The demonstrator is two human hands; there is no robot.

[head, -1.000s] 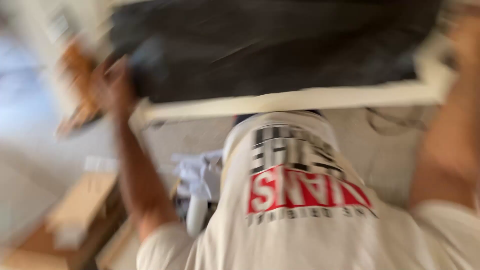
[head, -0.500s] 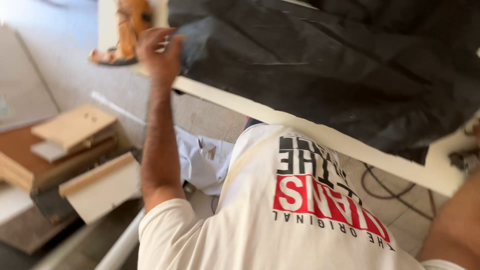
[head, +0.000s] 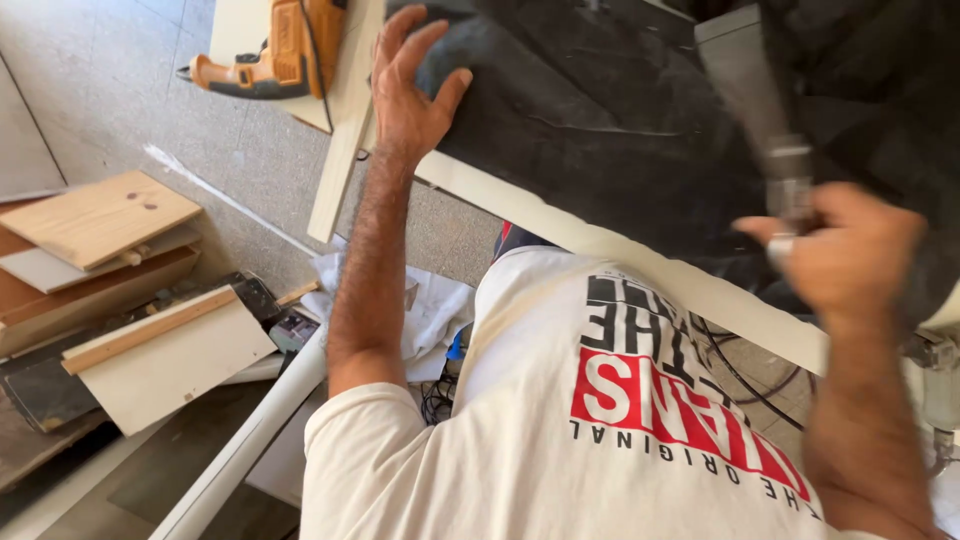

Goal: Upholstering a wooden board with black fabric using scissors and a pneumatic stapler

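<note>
tiled floor below — left hand [head: 410, 95] lies flat, fingers spread, on the black sheet [head: 620, 110]; right hand [head: 850, 260], nearer, clenches a grey tool [head: 755, 90] pointing away.

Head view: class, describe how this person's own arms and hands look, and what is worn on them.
Both arms are bare from the short sleeves of a white T-shirt with a red and black print. The left hand has no glove, ring or watch, and its forearm is hairy. The right hand is blurred; it also looks gloveless. No cables or straps sit on either arm.
</note>
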